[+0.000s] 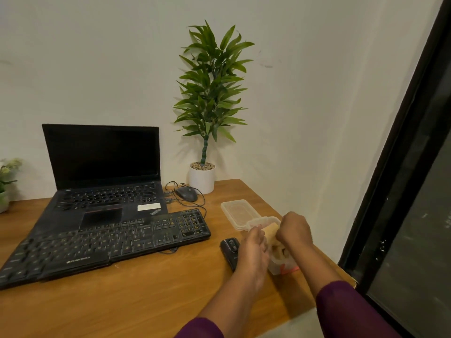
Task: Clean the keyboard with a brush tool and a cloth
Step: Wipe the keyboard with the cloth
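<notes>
Lower right, right hand (294, 230) pinches the cloth (270, 231) in the tub (278, 269); it looks soft and light, best taken by a bunched fold. Left hand (253, 247) rests against the tub, grip unclear. Keyboard (105, 242) lies lower left

Items on the table (146, 301): one laptop (102, 172), one keyboard (105, 242), two mice (grey mouse (186, 193) near the back edge, black mouse (229, 250) toward the right edge), two potted plants (tall plant (210, 93), small plant (6, 181)), one container (280, 265), one lid (238, 212), one cloth (271, 232), and two hands (left hand (253, 250), right hand (294, 229)).
</notes>
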